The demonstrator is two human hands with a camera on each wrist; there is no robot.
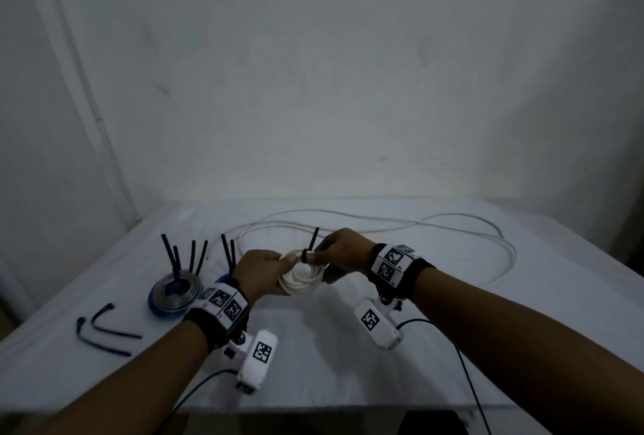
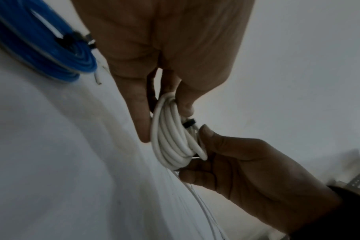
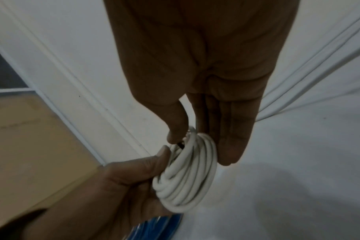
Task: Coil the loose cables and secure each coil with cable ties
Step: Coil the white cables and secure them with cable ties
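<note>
A small white cable coil [image 1: 301, 277] [image 2: 170, 139] [image 3: 187, 175] is held above the table between both hands. My left hand [image 1: 284, 265] [image 2: 164, 113] pinches its left side with thumb and fingers. My right hand [image 1: 319, 255] [image 3: 195, 146] grips the right side, with its thumb beside the head of a black cable tie [image 1: 305, 255] [image 2: 188, 123] looped round the coil. The tie's tail [image 1: 314, 237] sticks upward. The rest of the white cable [image 1: 383, 225] lies loose in wide loops across the back of the table.
A blue and grey coil [image 1: 174, 290] [image 2: 41, 45] with several black tie tails standing up lies at the left. Two loose black ties [image 1: 104, 330] lie near the left front. The table [image 1: 331, 347] has a white cloth; a wall stands behind it.
</note>
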